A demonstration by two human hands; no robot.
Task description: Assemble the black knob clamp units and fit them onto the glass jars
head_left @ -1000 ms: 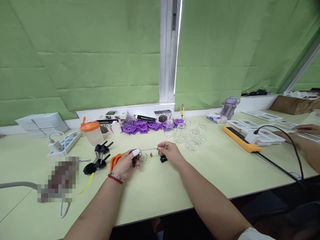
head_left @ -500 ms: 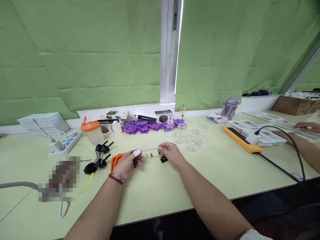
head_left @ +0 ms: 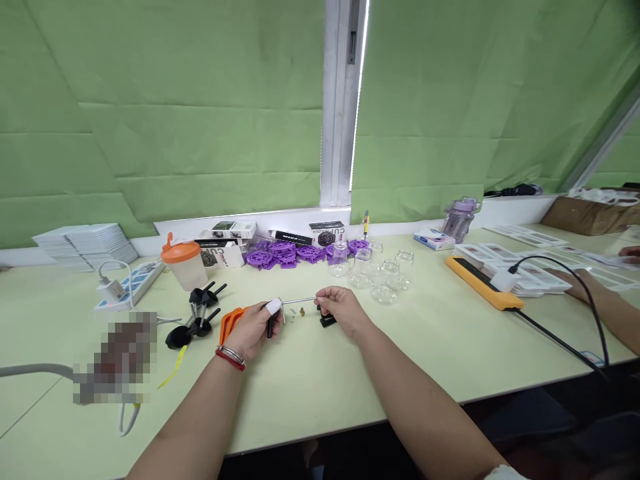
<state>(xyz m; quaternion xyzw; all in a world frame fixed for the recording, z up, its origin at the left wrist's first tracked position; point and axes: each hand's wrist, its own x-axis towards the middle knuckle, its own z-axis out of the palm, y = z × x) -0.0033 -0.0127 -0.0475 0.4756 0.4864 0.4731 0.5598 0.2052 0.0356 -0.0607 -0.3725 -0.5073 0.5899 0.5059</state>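
My left hand (head_left: 257, 323), its thumb wrapped in white, is closed round a black part (head_left: 271, 325). From there a thin metal rod (head_left: 299, 301) runs level to the right. A short metal pin (head_left: 283, 313) hangs down beside my left fingers. My right hand (head_left: 340, 307) pinches the rod's far end between thumb and fingers. A black piece (head_left: 327, 321) lies on the table just under my right hand. Small brass-coloured pieces (head_left: 302, 311) and tiny silver bits (head_left: 293, 315) lie between the hands. Orange parts (head_left: 231, 323) sit partly behind my left hand.
Black-and-metal parts (head_left: 201, 310) lie left, near a lidded shaker cup (head_left: 185, 263) and a power strip (head_left: 140, 280). Purple parts (head_left: 280, 252) and clear cups (head_left: 384, 293) stand behind. A yellow power strip (head_left: 483, 283) and a co-worker's arm (head_left: 600, 303) are at right.
My left fingers have drawn in, and the short metal pin beside them now shows more clearly. A co-worker's far hand at right has shifted right.
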